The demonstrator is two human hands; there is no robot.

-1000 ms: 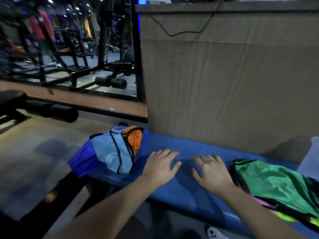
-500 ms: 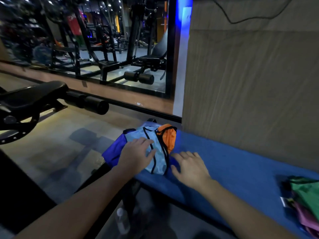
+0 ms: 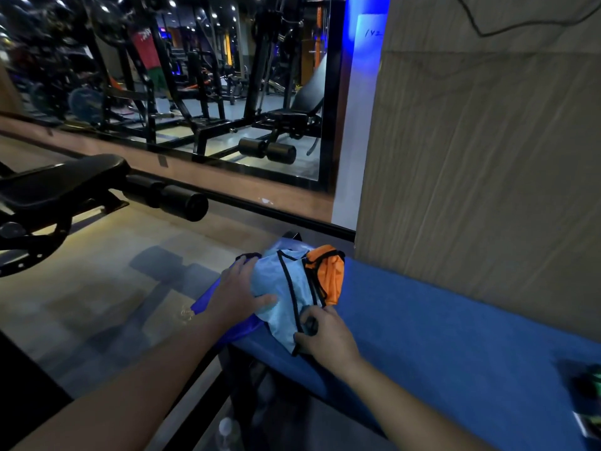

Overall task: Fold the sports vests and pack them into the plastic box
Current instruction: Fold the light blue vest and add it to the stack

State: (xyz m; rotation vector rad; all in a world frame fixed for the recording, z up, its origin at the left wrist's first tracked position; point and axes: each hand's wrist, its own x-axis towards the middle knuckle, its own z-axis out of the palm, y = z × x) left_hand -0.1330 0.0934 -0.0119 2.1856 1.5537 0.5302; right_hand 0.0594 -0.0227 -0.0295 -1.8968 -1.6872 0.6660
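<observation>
A pile of sports vests lies at the left end of the blue padded bench (image 3: 439, 327). On top is a light blue vest (image 3: 279, 288) with black trim; an orange vest (image 3: 330, 273) lies beside it and a dark blue vest (image 3: 208, 301) hangs over the bench end. My left hand (image 3: 234, 296) rests flat on the left side of the pile, fingers spread. My right hand (image 3: 325, 335) pinches the near black-trimmed edge of the light blue vest. Green vests (image 3: 592, 382) show at the far right edge. No plastic box is in view.
A wood-panelled wall (image 3: 487, 174) rises right behind the bench. A black gym bench with roller pads (image 3: 97, 190) stands on the floor to the left. A mirror (image 3: 195, 76) shows gym machines. A plastic bottle (image 3: 227, 431) stands on the floor below the bench.
The view swung left toward the pile. Both hands left the bare bench pad; the left hand settled on the vests and the right hand closed on the light blue vest's edge.
</observation>
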